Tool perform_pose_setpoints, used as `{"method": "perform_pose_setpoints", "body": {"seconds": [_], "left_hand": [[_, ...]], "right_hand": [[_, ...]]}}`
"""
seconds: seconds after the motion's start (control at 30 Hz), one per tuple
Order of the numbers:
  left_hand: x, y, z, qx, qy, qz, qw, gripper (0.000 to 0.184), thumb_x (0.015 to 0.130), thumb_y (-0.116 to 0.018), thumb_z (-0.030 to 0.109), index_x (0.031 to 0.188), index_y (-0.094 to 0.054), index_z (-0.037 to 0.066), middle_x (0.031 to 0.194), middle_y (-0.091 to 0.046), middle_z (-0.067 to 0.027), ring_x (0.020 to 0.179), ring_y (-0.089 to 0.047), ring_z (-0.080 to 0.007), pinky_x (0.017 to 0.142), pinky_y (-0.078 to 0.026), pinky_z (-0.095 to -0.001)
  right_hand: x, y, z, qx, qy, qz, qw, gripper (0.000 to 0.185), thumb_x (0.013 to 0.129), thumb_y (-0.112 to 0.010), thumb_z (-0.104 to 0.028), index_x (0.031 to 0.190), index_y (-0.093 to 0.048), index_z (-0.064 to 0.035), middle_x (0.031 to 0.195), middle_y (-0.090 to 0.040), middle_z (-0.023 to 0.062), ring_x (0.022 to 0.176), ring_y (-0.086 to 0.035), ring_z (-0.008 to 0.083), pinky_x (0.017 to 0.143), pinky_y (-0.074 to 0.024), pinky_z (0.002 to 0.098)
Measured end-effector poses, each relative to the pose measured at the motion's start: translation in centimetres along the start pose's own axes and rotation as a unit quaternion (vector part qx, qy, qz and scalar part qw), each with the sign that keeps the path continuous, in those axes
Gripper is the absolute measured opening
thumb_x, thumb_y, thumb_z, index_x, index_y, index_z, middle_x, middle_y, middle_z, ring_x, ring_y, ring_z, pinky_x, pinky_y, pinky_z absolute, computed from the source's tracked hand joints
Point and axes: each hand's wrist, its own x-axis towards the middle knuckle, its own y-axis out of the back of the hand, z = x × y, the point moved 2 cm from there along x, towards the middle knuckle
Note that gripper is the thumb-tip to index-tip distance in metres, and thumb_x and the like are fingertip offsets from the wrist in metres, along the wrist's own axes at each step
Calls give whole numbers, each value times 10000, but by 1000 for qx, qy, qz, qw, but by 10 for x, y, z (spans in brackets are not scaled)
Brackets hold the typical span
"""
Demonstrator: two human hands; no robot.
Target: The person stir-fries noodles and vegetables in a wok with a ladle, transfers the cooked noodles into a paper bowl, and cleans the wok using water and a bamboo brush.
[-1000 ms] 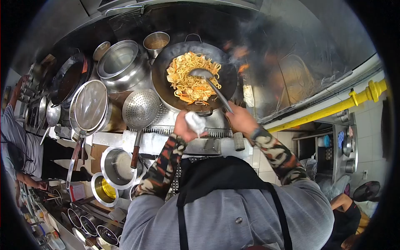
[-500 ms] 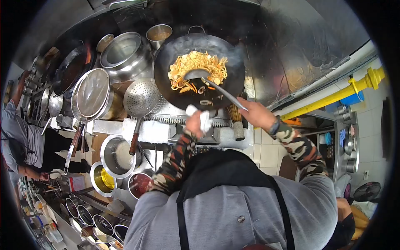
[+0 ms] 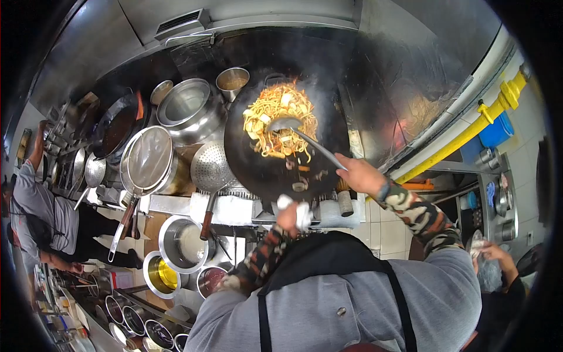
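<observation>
Noodles with vegetable pieces lie bunched toward the far side of a black wok, under smoke. My right hand is closed round the handle of a metal ladle, whose bowl rests over the noodles. At the wok's near edge my left hand is closed on a white cloth; the wok's near handle is hidden there. Several mushroom-like slices lie apart from the noodles, low in the wok.
Left of the wok are a perforated skimmer, a mesh strainer and a steel pot. Pots, one with yellow oil, stand nearer. A brush is right of my left hand. Co-workers are at far left and lower right.
My left hand with the cloth has gone from beside the wok to its near edge. The noodles have bunched up toward the far side, and the ladle's handle has swung with my right hand.
</observation>
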Motion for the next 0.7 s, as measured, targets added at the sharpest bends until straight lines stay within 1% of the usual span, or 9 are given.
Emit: {"method": "perform_pose_setpoints", "body": {"seconds": [0.07,0.23,0.3,0.37,0.4,0.43,0.5,0.57,0.7], "left_hand": [[-2,28,-24,19,20,-79,996,206,956,-412,187,976,-582,72,810,-621,-46,695,-614,-199,598,-525,-326],[19,-32,62,-2,19,-117,993,223,952,-415,197,793,-543,109,665,-556,-12,585,-578,-195,521,-484,-314],[50,7,42,-19,23,-142,989,228,964,-408,250,900,-558,90,715,-586,-39,629,-605,-213,551,-501,-352],[32,22,-2,-53,-13,-54,997,243,968,-401,253,929,-577,90,735,-605,-41,637,-605,-197,551,-497,-338],[24,40,-21,117,-73,-39,990,249,966,-416,265,960,-593,90,759,-621,-39,661,-614,-180,572,-508,-320],[-14,1,-20,40,-12,-39,998,241,962,-432,269,961,-606,102,759,-622,-33,668,-620,-168,573,-513,-310],[-2,6,-12,121,-60,-99,986,217,957,-439,255,942,-606,118,744,-615,-28,631,-611,-184,529,-502,-316],[-5,-20,32,-58,51,-89,993,198,951,-439,234,907,-601,130,717,-604,-25,593,-600,-196,486,-487,-319],[46,-22,88,-16,20,-120,992,225,937,-422,172,755,-542,115,619,-523,1,536,-537,-177,444,-423,-301]], "right_hand": [[-19,21,-3,10,41,-2,999,492,886,-536,-227,1306,-444,13,1001,-615,274,937,-591,430,830,-472,457],[-3,-2,3,3,18,-60,998,483,881,-527,-223,1295,-451,14,985,-615,284,941,-597,419,837,-473,462],[21,-20,7,-2,1,13,1000,479,882,-532,-225,1287,-456,19,977,-617,282,934,-600,416,841,-471,466],[24,-16,1,1,-14,32,999,479,884,-533,-223,1290,-456,19,1000,-613,283,950,-597,414,850,-471,456],[21,-14,1,7,-33,46,998,479,886,-534,-222,1292,-456,20,1022,-609,283,965,-593,412,859,-471,447],[12,-7,2,4,-35,46,998,479,886,-534,-222,1292,-456,20,1022,-609,283,965,-593,412,859,-471,447],[-19,20,3,30,58,72,995,484,889,-538,-220,1298,-452,24,1078,-598,275,1005,-580,410,884,-465,431],[-48,46,12,70,89,-2,994,478,877,-572,-185,1302,-464,6,1148,-579,259,1040,-570,400,902,-462,398],[-80,76,-8,8,20,-87,996,467,889,-546,-222,1288,-474,11,1108,-594,263,1015,-587,393,897,-462,414]]}}
